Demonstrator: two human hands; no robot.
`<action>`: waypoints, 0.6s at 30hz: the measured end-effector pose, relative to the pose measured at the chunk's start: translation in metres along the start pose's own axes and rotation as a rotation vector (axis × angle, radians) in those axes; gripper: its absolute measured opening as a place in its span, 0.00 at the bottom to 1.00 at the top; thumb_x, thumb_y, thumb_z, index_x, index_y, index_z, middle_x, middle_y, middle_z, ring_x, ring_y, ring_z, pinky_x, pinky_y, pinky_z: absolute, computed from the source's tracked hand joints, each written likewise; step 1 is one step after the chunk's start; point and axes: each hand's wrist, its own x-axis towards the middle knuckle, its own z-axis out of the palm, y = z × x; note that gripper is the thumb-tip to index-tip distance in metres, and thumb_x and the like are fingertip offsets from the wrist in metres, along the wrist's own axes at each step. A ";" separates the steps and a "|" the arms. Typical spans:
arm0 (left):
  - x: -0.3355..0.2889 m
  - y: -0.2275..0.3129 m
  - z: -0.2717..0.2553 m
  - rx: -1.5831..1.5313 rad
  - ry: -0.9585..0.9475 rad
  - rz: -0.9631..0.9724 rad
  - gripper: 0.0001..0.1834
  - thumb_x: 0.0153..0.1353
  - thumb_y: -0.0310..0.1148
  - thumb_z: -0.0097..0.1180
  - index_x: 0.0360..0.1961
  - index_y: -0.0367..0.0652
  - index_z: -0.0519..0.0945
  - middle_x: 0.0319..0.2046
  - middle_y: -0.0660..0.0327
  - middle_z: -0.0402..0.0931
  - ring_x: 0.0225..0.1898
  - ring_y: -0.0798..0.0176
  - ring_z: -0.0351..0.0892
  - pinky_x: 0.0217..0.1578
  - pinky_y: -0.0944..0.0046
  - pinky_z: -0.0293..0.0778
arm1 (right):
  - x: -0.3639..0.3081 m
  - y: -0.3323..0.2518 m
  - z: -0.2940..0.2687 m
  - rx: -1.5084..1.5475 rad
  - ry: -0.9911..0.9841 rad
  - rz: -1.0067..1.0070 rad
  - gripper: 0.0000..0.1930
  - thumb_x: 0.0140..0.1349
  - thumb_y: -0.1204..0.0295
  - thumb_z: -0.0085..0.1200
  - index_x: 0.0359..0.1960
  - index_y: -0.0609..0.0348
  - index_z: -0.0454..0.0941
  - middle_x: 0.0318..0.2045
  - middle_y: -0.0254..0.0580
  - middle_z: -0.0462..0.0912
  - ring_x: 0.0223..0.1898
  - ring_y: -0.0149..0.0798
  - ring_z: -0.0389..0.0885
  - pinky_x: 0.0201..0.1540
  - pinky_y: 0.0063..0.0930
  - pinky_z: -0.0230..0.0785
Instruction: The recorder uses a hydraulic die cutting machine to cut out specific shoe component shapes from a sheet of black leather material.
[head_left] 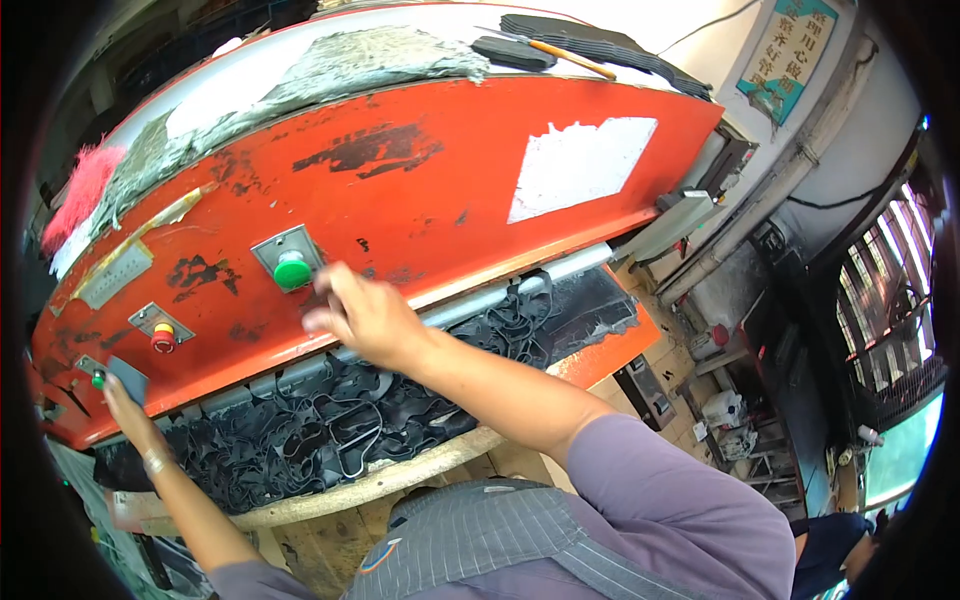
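My left hand (pixel 126 408) reaches up at the far left, its fingers stretched out beside a small green button (pixel 98 380) on the red machine front. A dark grey flat piece (pixel 133 378) shows right at its fingers; whether the hand holds or only overlaps it I cannot tell. My right hand (pixel 362 318) is in front of the red panel, slightly blurred, with thumb and fingers apart. It is just right of and below a large green push button (pixel 292 270) on a metal plate. No gripped thing shows clearly in it.
Tangled black cut-out scraps (pixel 330 420) fill the space below the red machine (pixel 440 190), behind a pale curved edge (pixel 400 474). A red stop button (pixel 163 340) sits between the green ones. Stacked dark sheets (pixel 600 45) and an orange-handled tool (pixel 570 58) lie on top.
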 end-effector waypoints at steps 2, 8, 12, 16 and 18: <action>-0.076 0.022 0.030 -0.133 -0.142 -0.149 0.27 0.68 0.47 0.48 0.57 0.35 0.68 0.51 0.57 0.71 0.51 0.63 0.71 0.54 0.61 0.65 | -0.050 0.012 -0.013 -0.059 -0.204 0.041 0.19 0.57 0.59 0.58 0.40 0.59 0.66 0.29 0.51 0.77 0.32 0.56 0.79 0.32 0.45 0.70; -0.273 0.071 0.085 -0.862 -0.509 -0.791 0.16 0.65 0.41 0.54 0.47 0.43 0.73 0.39 0.61 0.75 0.41 0.58 0.77 0.43 0.54 0.76 | -0.190 -0.005 -0.068 -0.367 -0.677 0.172 0.25 0.44 0.56 0.67 0.38 0.60 0.73 0.37 0.45 0.77 0.45 0.48 0.75 0.46 0.40 0.69; -0.345 0.104 0.145 -1.343 -0.895 -1.013 0.16 0.62 0.40 0.57 0.46 0.44 0.74 0.50 0.55 0.76 0.52 0.52 0.74 0.56 0.45 0.69 | -0.214 -0.002 -0.057 -0.533 -0.525 0.157 0.21 0.36 0.68 0.67 0.35 0.58 0.76 0.36 0.41 0.75 0.43 0.44 0.73 0.46 0.36 0.69; -0.382 0.130 0.183 -1.480 -0.997 -1.338 0.19 0.64 0.43 0.53 0.51 0.43 0.75 0.56 0.53 0.73 0.58 0.50 0.71 0.61 0.42 0.64 | -0.232 0.020 -0.047 -0.424 -0.306 0.183 0.08 0.49 0.71 0.56 0.31 0.59 0.76 0.34 0.44 0.75 0.40 0.45 0.74 0.44 0.36 0.69; -0.380 0.137 0.190 -1.460 -0.950 -1.451 0.21 0.64 0.44 0.53 0.54 0.45 0.74 0.57 0.54 0.72 0.57 0.49 0.73 0.60 0.40 0.64 | -0.228 0.025 -0.042 -0.313 -0.239 0.345 0.06 0.52 0.71 0.51 0.28 0.60 0.76 0.32 0.45 0.75 0.37 0.46 0.74 0.41 0.37 0.69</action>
